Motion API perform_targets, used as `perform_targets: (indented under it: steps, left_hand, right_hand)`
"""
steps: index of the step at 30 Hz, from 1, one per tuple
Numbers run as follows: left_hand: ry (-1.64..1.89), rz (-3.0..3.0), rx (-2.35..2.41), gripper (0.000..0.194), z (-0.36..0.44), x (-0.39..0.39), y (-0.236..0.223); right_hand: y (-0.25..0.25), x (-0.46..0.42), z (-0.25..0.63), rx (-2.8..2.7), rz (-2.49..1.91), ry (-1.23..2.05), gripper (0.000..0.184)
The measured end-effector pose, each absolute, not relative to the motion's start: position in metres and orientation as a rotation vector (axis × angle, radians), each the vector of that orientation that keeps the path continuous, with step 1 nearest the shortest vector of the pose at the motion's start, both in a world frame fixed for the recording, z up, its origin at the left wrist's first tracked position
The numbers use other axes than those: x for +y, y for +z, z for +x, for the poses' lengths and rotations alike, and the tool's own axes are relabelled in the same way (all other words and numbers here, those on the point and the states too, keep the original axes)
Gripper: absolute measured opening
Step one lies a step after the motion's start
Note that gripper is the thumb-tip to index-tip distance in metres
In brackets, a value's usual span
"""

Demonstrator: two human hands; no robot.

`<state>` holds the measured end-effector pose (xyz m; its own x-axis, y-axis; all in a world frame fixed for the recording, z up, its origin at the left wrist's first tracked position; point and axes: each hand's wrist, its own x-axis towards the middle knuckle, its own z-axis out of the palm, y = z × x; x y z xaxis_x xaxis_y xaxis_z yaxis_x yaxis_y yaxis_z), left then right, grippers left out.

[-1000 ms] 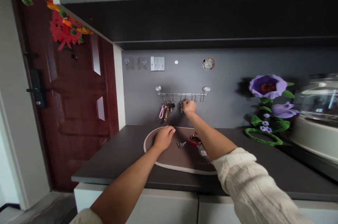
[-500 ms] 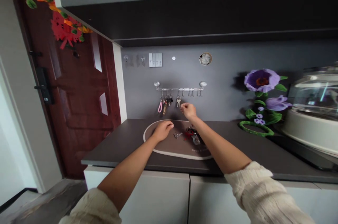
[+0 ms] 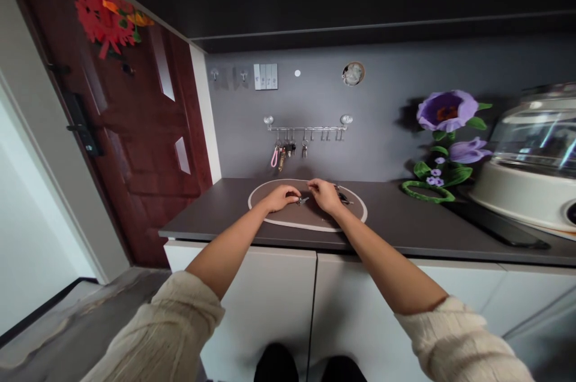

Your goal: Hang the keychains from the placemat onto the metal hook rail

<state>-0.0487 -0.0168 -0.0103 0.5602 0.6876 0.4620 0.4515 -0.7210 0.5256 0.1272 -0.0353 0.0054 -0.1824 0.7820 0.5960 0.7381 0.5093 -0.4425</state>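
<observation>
Viewing: head camera only, looking down at a dark countertop [image 3: 202,223] above white cabinet doors [image 3: 265,304].

Left hand [image 3: 282,198]: resting over the mat, fingers curled downward, fingertips pointing right and just beside the small metal key; cannot tell whether it pinches anything.

Right hand [image 3: 326,196]: over the mat, fingers bunched and curved down, fingertips pointing left toward the small metal key, with a narrow gap between the two hands; cannot tell whether it pinches anything.

Small metal key [image 3: 302,201]: lying on the mat between the hands, near the left fingertips; too small to make out in detail.

Dark key bunch [image 3: 343,196]: on the mat just right of the right hand, partly hidden by it.

Oval mat [image 3: 357,209]: brown with a cream border, holding both loose key items; both hands lie inside its border.

Edges: forearms cross the countertop's front edge; the countertop runs well past the mat on both sides.

Key rail [image 3: 308,128]: chrome bar with hooks on the grey wall, well above the hands.

On the rail: pink-looped key bunch [image 3: 274,157] toward the left end; a separate small key set [image 3: 305,149] a few hooks along.

Surroundings: dark red door [image 3: 135,130] on the left; purple felt flower [image 3: 447,111] on the wall; cream cooker with a clear lid [image 3: 535,154] at far right.
</observation>
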Motion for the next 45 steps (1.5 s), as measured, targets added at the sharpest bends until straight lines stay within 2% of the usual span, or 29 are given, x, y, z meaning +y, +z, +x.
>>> perform_targets:
  steps: [14,26,36,40,45]
  left_hand:
    - [1.034,2.475,1.006,0.015,-0.049,-0.014,-0.012]
    - [1.237,2.191,0.994,0.014,-0.042,-0.018,-0.007]
    - [1.392,1.890,0.909,0.018,-0.037,-0.016,-0.007]
    - [1.428,1.805,0.890,0.022,-0.037,-0.019,-0.006]
    - [1.442,1.764,0.863,0.023,-0.034,-0.020,-0.004]
  right_hand:
    - [-0.002,-0.038,0.124,-2.162,-1.247,-0.100,0.022]
    - [0.002,-0.043,0.121,-2.085,-1.238,0.029,0.020]
    - [-0.001,-0.036,0.119,-1.871,-1.054,0.377,0.018]
    - [-0.003,-0.032,0.118,-1.755,-0.938,0.604,0.021]
    - [-0.002,-0.033,0.118,-1.680,-0.884,0.717,0.027]
